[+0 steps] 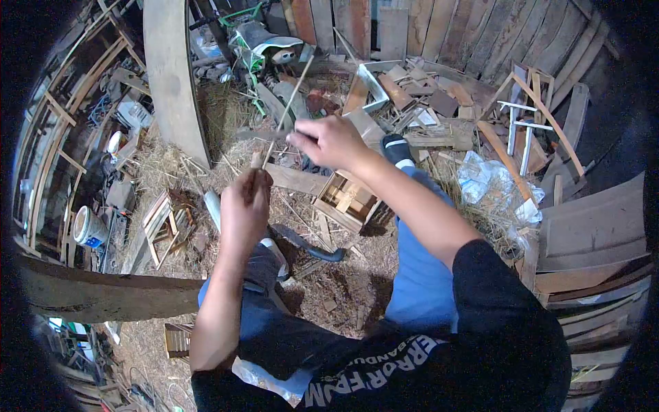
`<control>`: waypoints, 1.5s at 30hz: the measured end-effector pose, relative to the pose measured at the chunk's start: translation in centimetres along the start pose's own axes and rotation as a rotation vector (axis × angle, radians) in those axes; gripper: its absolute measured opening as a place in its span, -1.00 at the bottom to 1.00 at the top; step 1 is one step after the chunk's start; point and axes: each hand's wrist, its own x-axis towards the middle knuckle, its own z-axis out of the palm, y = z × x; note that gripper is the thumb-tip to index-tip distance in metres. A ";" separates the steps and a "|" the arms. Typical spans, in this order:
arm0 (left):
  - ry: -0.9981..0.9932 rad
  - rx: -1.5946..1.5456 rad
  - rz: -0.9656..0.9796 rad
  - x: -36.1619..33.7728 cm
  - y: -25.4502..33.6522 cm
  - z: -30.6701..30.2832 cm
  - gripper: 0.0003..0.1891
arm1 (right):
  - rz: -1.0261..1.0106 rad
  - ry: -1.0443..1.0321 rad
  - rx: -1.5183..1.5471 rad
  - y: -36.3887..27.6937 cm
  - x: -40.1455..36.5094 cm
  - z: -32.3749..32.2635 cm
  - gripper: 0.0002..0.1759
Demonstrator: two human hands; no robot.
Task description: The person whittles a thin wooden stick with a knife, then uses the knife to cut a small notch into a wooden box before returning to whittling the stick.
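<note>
A thin, pale wooden stick (pixel 296 89) slants up and away in front of me. My left hand (pixel 248 199) is closed around its lower end. Higher up, my right hand (pixel 331 142) has its thumb and forefinger bent together at the stick's middle; the exact contact is hard to make out. Below my hands, between my legs, a small wooden crate (pixel 347 200) with slatted sides sits on the ground, with light wood pieces inside. Beside my left foot lies a curved dark tool (pixel 309 246).
Wood scraps (pixel 419 93) are heaped ahead, beside a green-framed bike (pixel 257 48). A tall plank (pixel 175 82) leans at left, near a white bucket (pixel 89 226). Plastic bags (pixel 484 177) and a broken wooden frame (pixel 542 117) lie at right. A thick beam (pixel 117 292) juts in from the left.
</note>
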 end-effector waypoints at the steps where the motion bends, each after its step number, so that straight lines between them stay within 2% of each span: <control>1: -0.010 0.002 -0.045 0.4 0.4 -0.1 -0.77 | 0.024 -0.022 -0.012 0.5 0.7 -0.1 -0.61; 3: 0.017 -0.052 -0.060 0.5 0.9 0.0 -0.74 | 0.025 0.048 0.040 -0.5 0.4 1.2 -0.62; 5: 0.041 -0.076 -0.015 -0.1 0.3 0.1 -0.71 | -0.153 -0.004 -0.039 -2.5 -0.6 0.2 -0.63; 6: 0.055 0.003 0.073 -0.1 0.0 0.1 -0.71 | -0.123 0.013 -0.050 -2.0 -0.3 0.1 -0.63; 8: 0.039 0.078 0.004 0.2 1.4 -0.4 -0.74 | -0.062 0.031 -0.074 -0.4 0.5 0.0 -0.63; 9: 0.038 0.110 -0.025 0.5 2.0 -0.5 -0.75 | 0.056 -0.012 -0.061 -0.1 1.1 -0.4 -0.62; 14: 0.031 0.127 0.107 -0.2 0.9 -0.2 -0.74 | -0.139 -0.001 -0.043 -2.0 -0.5 -0.5 -0.60; 15: 0.020 0.178 0.087 -0.3 1.1 -0.3 -0.75 | -0.073 0.041 0.008 -0.3 0.1 0.1 -0.58; 17: 0.017 0.271 0.062 0.2 1.9 -0.5 -0.78 | 0.093 0.032 -0.109 1.3 1.5 -1.2 -0.58; 18: 0.017 0.254 0.063 0.3 2.0 -0.4 -0.79 | 0.120 -0.025 -0.095 1.2 1.5 -1.5 -0.58; 21: 0.008 0.208 0.064 -0.4 2.1 -0.1 -0.81 | -0.119 0.013 -0.071 -0.8 -0.5 -1.4 -0.63; 23: 0.002 0.186 0.068 -0.7 2.5 -0.1 -0.85 | -0.032 0.050 -0.074 1.2 0.4 -1.6 -0.69; 25: -0.030 0.150 0.090 -0.6 1.8 -0.2 -0.88 | 0.107 0.116 -0.065 3.1 1.8 -2.7 -0.65; 27: -0.060 0.128 0.026 -0.7 2.2 -0.3 -0.90 | 0.060 0.003 -0.009 1.6 0.3 -2.4 -0.67; 29: -0.066 0.148 0.012 -0.5 2.4 -0.4 -0.91 | -0.132 -0.046 -0.012 -1.0 -1.2 -2.8 -0.71; 31: -0.062 0.207 0.042 -0.5 2.1 -0.4 -0.90 | -0.072 0.030 0.006 1.2 -0.3 -2.0 -0.69; 33: -0.025 0.103 0.080 -1.0 1.3 0.0 -0.88 | 0.157 0.098 -0.008 3.0 1.9 -2.8 -0.61; 34: -0.001 0.049 0.109 -0.8 1.2 0.1 -0.87 | 0.116 0.095 -0.022 2.6 2.0 -3.1 -0.58; 35: -0.021 0.085 0.076 -0.7 1.4 0.0 -0.86 | 0.174 0.001 0.057 1.7 0.6 -3.3 -0.57; 37: -0.066 0.158 -0.003 -1.0 1.9 -0.2 -0.83 | -0.037 0.020 -0.028 0.7 -1.3 -2.5 -0.66; 39: -0.046 0.181 0.048 -0.8 1.7 0.1 -0.83 | 0.030 -0.061 -0.036 1.4 -0.2 -3.3 -0.68; 41: -0.002 0.210 0.170 -0.1 1.5 0.1 -0.82 | 0.087 -0.015 -0.008 1.2 0.1 -2.0 -0.65; 44: 0.012 0.177 0.146 -0.5 1.4 0.0 -0.85 | -0.108 -0.024 -0.069 -0.6 -1.2 -1.5 -0.62; 45: 0.021 0.177 0.145 -0.8 1.5 0.0 -0.85 | -0.047 -0.013 -0.069 0.2 -0.7 -1.9 -0.62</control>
